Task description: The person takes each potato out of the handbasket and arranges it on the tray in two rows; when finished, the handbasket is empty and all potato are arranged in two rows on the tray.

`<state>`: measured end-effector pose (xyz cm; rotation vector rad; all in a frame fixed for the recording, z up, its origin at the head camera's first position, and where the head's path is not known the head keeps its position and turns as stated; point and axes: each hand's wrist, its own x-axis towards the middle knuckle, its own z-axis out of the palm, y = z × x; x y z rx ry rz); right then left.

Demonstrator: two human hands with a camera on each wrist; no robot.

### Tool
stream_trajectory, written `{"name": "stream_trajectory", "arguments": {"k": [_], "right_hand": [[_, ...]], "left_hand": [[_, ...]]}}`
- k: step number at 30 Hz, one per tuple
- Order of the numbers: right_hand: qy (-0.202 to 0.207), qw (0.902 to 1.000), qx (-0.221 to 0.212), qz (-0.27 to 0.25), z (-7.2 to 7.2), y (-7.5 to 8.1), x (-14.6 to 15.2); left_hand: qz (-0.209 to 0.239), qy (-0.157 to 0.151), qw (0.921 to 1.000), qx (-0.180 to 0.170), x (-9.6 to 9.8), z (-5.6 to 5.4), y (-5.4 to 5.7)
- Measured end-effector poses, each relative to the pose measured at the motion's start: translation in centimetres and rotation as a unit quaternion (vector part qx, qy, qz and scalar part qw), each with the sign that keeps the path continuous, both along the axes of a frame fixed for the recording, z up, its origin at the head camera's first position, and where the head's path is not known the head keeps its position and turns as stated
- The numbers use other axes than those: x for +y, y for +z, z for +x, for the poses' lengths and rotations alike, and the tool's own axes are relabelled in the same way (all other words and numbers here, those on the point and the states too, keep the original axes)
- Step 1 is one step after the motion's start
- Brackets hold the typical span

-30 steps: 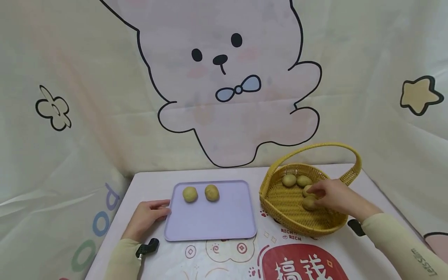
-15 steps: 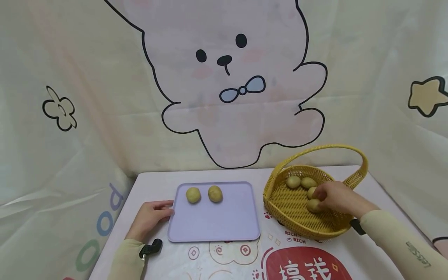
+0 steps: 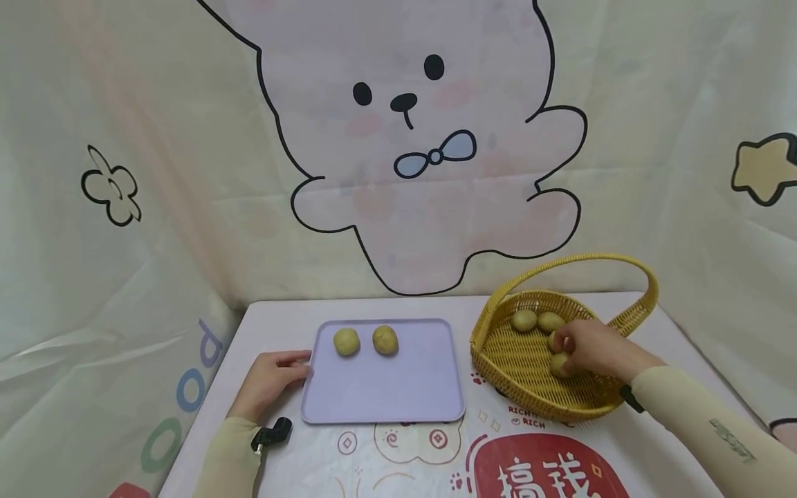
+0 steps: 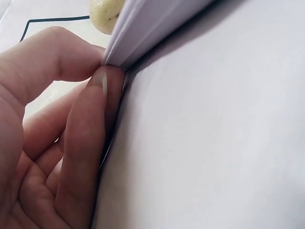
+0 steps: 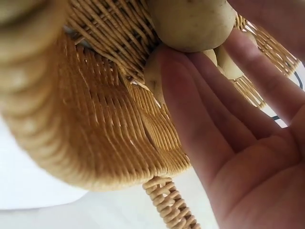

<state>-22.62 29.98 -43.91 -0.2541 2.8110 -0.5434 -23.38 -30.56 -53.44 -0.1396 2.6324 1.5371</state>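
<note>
My left hand (image 3: 268, 384) is at the left edge of a lilac tray (image 3: 382, 391), fingertips touching the rim. Close up in the left wrist view, those fingers (image 4: 83, 143) meet the tray's outer edge (image 4: 131, 33). Two potatoes (image 3: 346, 342) lie on the tray's far part. Inside a yellow wicker basket (image 3: 517, 360), my right hand (image 3: 594, 349) holds a potato (image 5: 193, 21) between thumb and fingertips. Another potato (image 3: 551, 339) is mostly covered by that hand. Farther back in the basket lie two more potatoes (image 3: 524, 320).
The basket's tall handle (image 3: 585, 257) arches over it, with its right end beside my right wrist. A printed white tablecloth (image 3: 411, 477) covers the table. Behind stands a cloth backdrop (image 3: 423, 207) with a cartoon bear.
The whole head view has shifted slightly to the right. Both hands, the tray, the basket and the potatoes keep nearly the same places relative to each other.
</note>
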Motion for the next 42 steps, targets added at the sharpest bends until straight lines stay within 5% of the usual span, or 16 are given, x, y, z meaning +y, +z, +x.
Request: {"name": "stream_trajectory", "arguments": {"k": [7,12,19,27,34,42], "right_hand": [[0.024,0.9995,0.012,0.017,0.1,0.1,-0.8],[0.015,0.9990,0.042,0.000,1.2,1.7,-0.8],[-0.029,0.9916,0.092,-0.087,4.7,3.1,-2.5],[-0.058,0.9625,0.130,-0.231,8.0,1.7,-7.9],[-0.046,0.9250,0.058,-0.373,6.9,-0.4,-14.6],[-0.086,0.9100,0.072,-0.399,2.9,-3.6,-21.1]], "left_hand": [[0.001,0.007,0.9999,-0.010,0.0,0.0,0.1],[0.017,0.008,0.9997,-0.013,0.1,0.0,0.0],[0.018,0.012,0.9996,-0.016,0.0,0.0,0.1],[0.016,0.014,0.9997,-0.014,0.3,0.0,0.2],[0.005,0.017,0.9998,-0.003,-0.1,0.0,0.0],[0.030,0.018,0.9994,-0.002,0.1,0.3,0.2]]}}
